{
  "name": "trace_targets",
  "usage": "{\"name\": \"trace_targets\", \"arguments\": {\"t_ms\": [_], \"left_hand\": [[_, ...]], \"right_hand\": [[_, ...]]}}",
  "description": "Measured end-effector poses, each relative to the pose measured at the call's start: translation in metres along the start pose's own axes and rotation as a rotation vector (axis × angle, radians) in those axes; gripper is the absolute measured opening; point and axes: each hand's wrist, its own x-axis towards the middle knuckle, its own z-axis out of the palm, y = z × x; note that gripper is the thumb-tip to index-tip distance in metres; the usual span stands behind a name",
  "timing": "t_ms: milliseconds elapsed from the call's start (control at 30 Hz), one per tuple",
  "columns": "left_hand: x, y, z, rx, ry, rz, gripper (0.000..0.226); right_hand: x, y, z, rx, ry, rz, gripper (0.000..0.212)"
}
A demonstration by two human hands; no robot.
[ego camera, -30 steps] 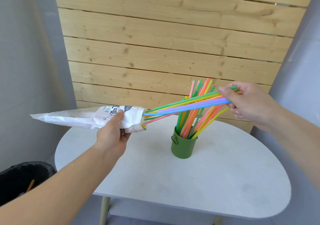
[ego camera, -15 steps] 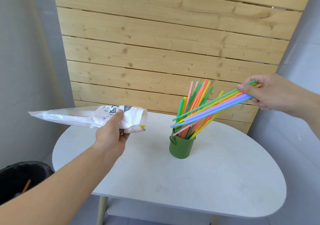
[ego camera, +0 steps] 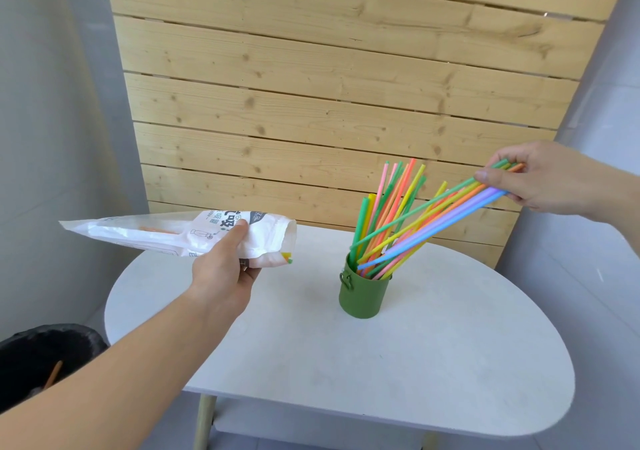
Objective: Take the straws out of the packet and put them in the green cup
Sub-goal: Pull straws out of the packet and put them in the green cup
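Observation:
A green cup (ego camera: 363,297) stands on the white table (ego camera: 415,363), with several coloured straws (ego camera: 391,200) upright in it. My right hand (ego camera: 540,179) pinches a slanted bundle of straws (ego camera: 440,222) by its upper end, up and to the right of the cup. The bundle's lower tips are at the cup's mouth. My left hand (ego camera: 225,269) grips the white plastic packet (ego camera: 180,235) above the table's left side, its open end towards the cup. A few straw ends show at the packet's mouth and through its plastic.
A wooden slat panel (ego camera: 329,103) stands behind the table, with grey walls on both sides. A black-lined waste bin (ego camera: 45,352) sits on the floor at the lower left. The table's front edge is curved, with pale legs beneath it.
My right hand drew the straw bundle fully out of the packet and swung it right, then lowered its tips to the cup's mouth. The left hand held the packet in place.

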Motion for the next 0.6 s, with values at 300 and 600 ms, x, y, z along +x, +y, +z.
{"name": "trace_targets", "arguments": {"t_ms": [300, 600], "left_hand": [[0.004, -0.002, -0.003, 0.011, -0.024, -0.009, 0.039], [-0.001, 0.002, 0.001, 0.032, -0.002, -0.012, 0.029]], "right_hand": [[0.010, -0.018, 0.016, -0.249, -0.072, -0.050, 0.025], [0.007, -0.012, 0.002, -0.110, -0.052, -0.020, 0.026]]}}
